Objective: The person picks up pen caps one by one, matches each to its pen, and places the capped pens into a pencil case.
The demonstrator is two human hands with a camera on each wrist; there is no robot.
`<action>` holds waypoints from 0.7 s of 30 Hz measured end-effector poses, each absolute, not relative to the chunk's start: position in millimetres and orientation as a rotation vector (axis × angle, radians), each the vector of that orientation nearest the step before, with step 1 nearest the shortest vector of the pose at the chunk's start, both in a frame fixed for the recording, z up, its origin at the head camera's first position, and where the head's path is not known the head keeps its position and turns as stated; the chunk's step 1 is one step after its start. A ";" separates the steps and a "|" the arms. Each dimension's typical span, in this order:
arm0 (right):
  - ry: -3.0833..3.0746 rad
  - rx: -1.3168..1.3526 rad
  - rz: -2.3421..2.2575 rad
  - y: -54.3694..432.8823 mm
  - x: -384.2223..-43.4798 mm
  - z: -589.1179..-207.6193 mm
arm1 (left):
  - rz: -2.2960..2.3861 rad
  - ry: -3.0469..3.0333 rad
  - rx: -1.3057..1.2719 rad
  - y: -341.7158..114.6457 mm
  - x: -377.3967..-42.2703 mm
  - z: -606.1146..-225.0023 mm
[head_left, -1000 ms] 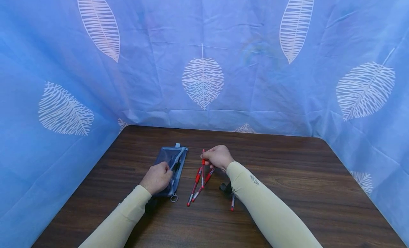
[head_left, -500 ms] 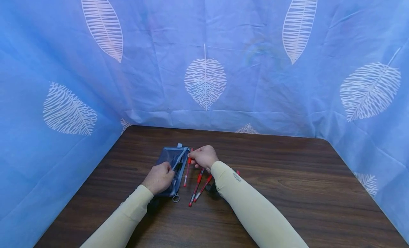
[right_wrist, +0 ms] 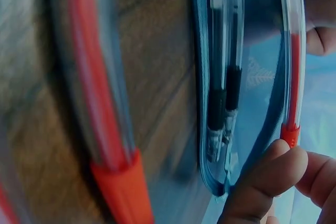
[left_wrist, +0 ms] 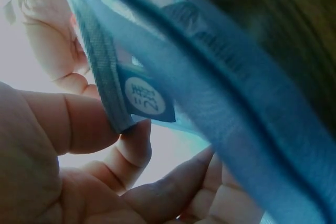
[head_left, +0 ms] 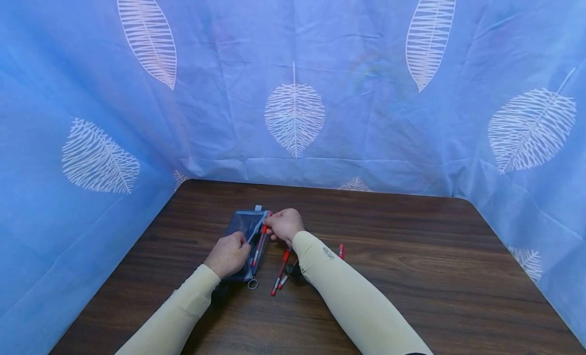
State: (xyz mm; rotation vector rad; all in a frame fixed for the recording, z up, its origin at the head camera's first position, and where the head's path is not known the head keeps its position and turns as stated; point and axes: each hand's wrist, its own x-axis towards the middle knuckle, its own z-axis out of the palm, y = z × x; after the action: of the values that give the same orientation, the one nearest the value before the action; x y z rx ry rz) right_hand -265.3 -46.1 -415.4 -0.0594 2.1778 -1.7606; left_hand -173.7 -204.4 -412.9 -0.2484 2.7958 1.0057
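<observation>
A blue see-through zip pouch lies on the table, with its zip edge raised. My left hand pinches that edge; in the left wrist view a label shows near the fingertips. Between thumb and fingers, my right hand pinches a red pen by its red grip. The pen slants along the pouch's opening in the head view. Two black pens lie inside the pouch. Just right of it, two red pens, the nearer one partly under my right hand, lie on the table.
Another red pen shows beyond my right forearm, mostly hidden by it. A metal ring hangs at the pouch's near corner. Blue leaf-print curtain surrounds the dark wooden table at the back and sides.
My right hand has carried the red pen leftward, from above the loose pens to the pouch's opening. The left hand keeps its hold on the pouch's edge.
</observation>
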 end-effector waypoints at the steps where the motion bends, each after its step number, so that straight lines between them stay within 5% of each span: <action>1: 2.178 -0.056 -1.761 -47.7 -265.1 -416.0 | 1.006 2.797 -0.248 -204.2 -174.0 -413.1; 21: 2.305 -0.104 -1.466 -64.8 -257.6 -417.9 | 1.040 2.796 -0.235 -205.6 -175.3 -413.1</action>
State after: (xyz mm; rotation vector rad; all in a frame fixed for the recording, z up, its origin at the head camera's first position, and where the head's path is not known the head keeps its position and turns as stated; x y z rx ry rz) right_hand -257.6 -64.8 -417.9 -0.1042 2.3049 -1.4656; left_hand -175.3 -205.6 -413.1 -0.2351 2.7963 1.0395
